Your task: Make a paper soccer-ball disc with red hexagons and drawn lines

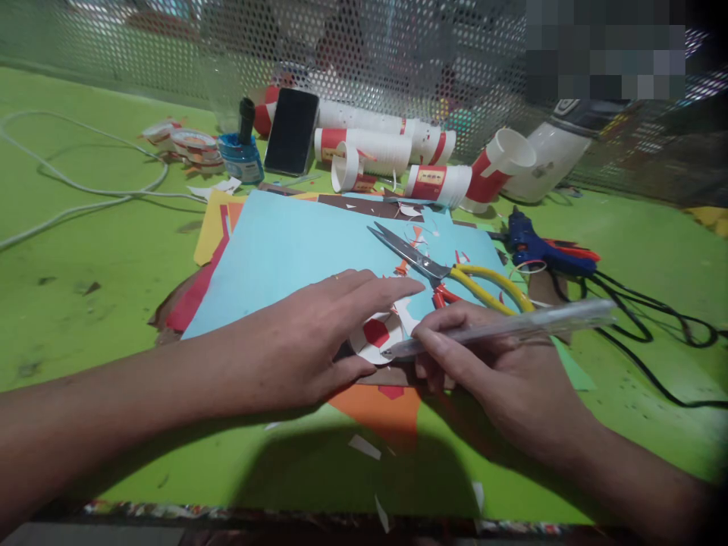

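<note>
A small round white paper disc (pixel 378 355) with a red hexagon (pixel 376 333) in its middle lies at the near edge of the light blue paper (pixel 267 258). My left hand (pixel 335 318) steadies it, thumb at the near edge and fingers over the far side, partly covering it. In my right hand (pixel 478 356) is a clear pen (pixel 512 324), its tip touching the disc just below the hexagon. Scissors (pixel 421 262) with yellow and red handles lie open beyond my hands, blades pointing away to the left.
Paper cups (pixel 437 184), a phone (pixel 292 130) and a blue jar (pixel 241 158) stand along the mesh back. On the right lies a blue glue gun (pixel 546 246) with a black cord. A white cable (pixel 85 201) loops at left. Paper scraps (pixel 364 447) lie near the front edge.
</note>
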The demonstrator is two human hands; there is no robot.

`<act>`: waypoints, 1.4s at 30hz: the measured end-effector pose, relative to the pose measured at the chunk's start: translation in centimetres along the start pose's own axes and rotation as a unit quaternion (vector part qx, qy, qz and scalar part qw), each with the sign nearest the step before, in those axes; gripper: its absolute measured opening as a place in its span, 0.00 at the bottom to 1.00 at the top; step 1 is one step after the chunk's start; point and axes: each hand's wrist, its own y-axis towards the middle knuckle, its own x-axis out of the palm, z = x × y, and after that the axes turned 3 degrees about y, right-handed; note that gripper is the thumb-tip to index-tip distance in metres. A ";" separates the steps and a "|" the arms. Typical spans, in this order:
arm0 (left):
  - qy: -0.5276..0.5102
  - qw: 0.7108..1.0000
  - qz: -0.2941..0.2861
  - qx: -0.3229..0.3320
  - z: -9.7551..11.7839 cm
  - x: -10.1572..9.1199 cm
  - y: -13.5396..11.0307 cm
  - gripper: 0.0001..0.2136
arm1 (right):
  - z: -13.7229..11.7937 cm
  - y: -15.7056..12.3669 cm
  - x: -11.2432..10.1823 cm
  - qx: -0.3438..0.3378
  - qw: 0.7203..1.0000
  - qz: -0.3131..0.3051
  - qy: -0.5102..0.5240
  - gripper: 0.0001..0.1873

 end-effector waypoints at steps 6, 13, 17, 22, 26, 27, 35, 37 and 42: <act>0.002 1.000 0.003 0.000 0.0 0.1 -0.1 0.26 | 0.2 -0.1 -0.2 -0.007 1.000 -0.012 -0.017 0.06; 0.000 1.000 0.008 -0.004 0.0 0.2 -0.1 0.26 | 0.3 -0.2 -0.2 -0.003 1.000 -0.014 -0.022 0.06; -0.002 1.000 0.010 0.005 0.0 0.1 -0.2 0.26 | 0.3 -0.1 -0.2 -0.002 1.000 -0.016 -0.008 0.06; -0.005 1.000 0.012 0.014 0.0 0.1 -0.2 0.24 | 0.2 -0.1 -0.2 -0.008 1.000 -0.023 -0.009 0.06; 0.000 1.000 0.012 0.013 0.0 0.1 -0.1 0.24 | -0.1 -0.1 -0.3 -0.010 1.000 -0.015 0.008 0.07; 0.001 1.000 0.009 0.010 0.0 0.0 -0.1 0.24 | -0.1 -0.1 -0.3 -0.014 1.000 -0.006 0.021 0.07; -0.015 1.000 -0.019 -0.007 -0.4 -0.1 0.0 0.31 | 1.1 0.1 -1.1 -0.008 0.993 0.008 0.117 0.08; -0.021 1.000 -0.012 -0.013 -0.3 0.0 0.0 0.33 | 1.3 0.2 -1.2 -0.003 0.993 0.008 0.121 0.09; 0.027 0.997 0.003 -0.078 0.2 0.7 0.4 0.35 | 1.3 0.3 -1.2 0.008 0.990 0.006 0.138 0.09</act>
